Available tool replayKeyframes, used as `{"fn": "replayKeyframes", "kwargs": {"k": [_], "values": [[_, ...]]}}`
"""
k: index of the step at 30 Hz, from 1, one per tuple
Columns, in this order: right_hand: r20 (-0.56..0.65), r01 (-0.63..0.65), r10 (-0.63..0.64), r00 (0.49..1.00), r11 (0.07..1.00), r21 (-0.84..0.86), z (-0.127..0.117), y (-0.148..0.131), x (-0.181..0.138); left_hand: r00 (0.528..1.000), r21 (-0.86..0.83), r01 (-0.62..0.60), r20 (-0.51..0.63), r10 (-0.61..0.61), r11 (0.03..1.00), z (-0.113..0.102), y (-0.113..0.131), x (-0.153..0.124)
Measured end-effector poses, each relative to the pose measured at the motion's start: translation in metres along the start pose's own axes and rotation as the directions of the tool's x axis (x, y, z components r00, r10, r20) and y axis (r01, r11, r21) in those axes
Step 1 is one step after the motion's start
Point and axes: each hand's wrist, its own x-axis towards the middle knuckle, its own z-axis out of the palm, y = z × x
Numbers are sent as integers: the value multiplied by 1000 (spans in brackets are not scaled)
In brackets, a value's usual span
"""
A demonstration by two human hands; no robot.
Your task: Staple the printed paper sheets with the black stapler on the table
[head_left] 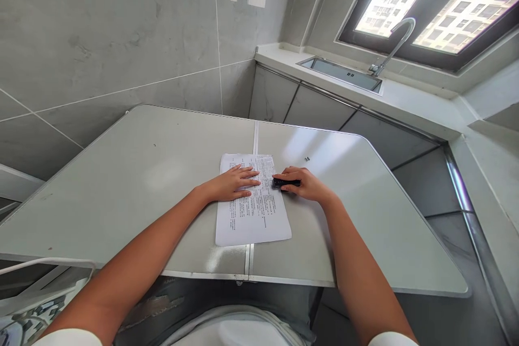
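Observation:
Printed paper sheets (251, 224) lie on the folding table across its centre seam. My left hand (233, 183) rests flat on them, fingers spread toward the right. In my right hand (306, 184) is a small black stapler (287, 183), gripped between thumb and fingers. Its front end sits at the right edge of the sheets; whether the paper is between its jaws I cannot tell. A little beyond that hand, a few tiny dark pieces, perhaps staples (307, 159), lie on the tabletop.
The pale table (121, 189) has a metal-edged rim and a seam down the middle. Behind it on the right runs a counter (421, 102) with a sink (344, 73) and a tall faucet (395, 46) under a window. A tiled wall (121, 27) stands at the back left.

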Motion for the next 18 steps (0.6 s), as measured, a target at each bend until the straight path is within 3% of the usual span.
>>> {"fn": "replayKeyframes", "kwargs": {"k": [11, 18], "values": [[14, -15, 15, 1000, 999, -40, 1, -3, 2, 1000, -8, -1, -27, 1, 1000, 1, -2, 0], [45, -82, 93, 995, 976, -203, 7, -8, 6, 1000, 1, 2, -6, -2, 1000, 1, -3, -1]]}}
